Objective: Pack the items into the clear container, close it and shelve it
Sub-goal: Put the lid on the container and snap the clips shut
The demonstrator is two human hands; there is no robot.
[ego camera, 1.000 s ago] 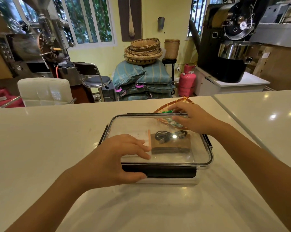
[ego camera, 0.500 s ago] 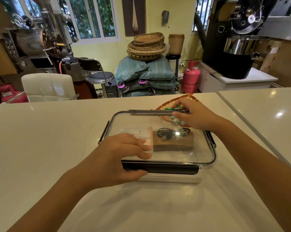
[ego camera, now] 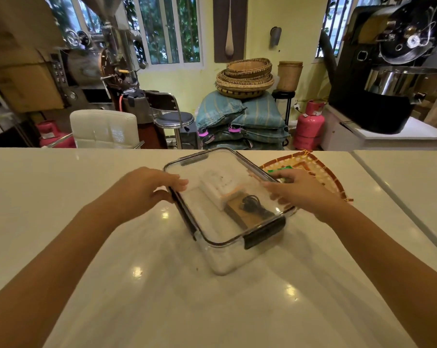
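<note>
I see the clear container (ego camera: 227,209) w/ lid on, black clips at its edges, sitting askew on the white surface (ego camera: 87,187). Inside: white box, brown card w/ black cable. Left hand (ego camera: 149,188) grips its left edge; right hand (ego camera: 297,189) grips the right edge.

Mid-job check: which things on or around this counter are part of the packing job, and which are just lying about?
Job:
- clear container, lid on
- white box and black cable on brown card inside
- left hand and right hand gripping the container's sides

Lying about:
- woven tray behind the right hand
- stacked baskets, pink gas cylinder, white chair
</note>
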